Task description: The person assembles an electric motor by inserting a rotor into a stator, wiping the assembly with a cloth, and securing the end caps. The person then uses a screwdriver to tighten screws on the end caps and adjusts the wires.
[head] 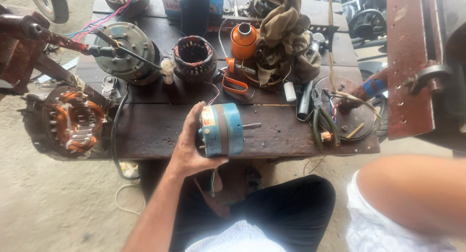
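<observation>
1. The left hand (190,146) grips a small blue motor (222,130), fingers curled round its back end and thumb along the near side; the motor is lifted just over the near edge of the dark wooden workbench (160,128).
2. The motor lies on its side with its short metal shaft (251,126) pointing to the right, and a brown band runs round its middle (a paper label sits on the end facing the hand).
3. Thin coloured wires (212,180) hang from the motor down towards the person's lap.
4. The right hand is not in view; only a bare forearm (412,191) shows at the lower right, so I cannot tell whether that hand is open or closed.
5. On the bench behind the motor stand a wound stator ring (194,57), a grey round motor housing (127,50) and an orange cylindrical part (243,41).
6. An olive cloth (286,33) is heaped just right of the orange part.
7. Pliers with green handles (324,123) lie on a round metal plate (361,121) at the right end of the bench.
8. A larger stator with copper windings (73,118) sits off the left end of the bench.
</observation>
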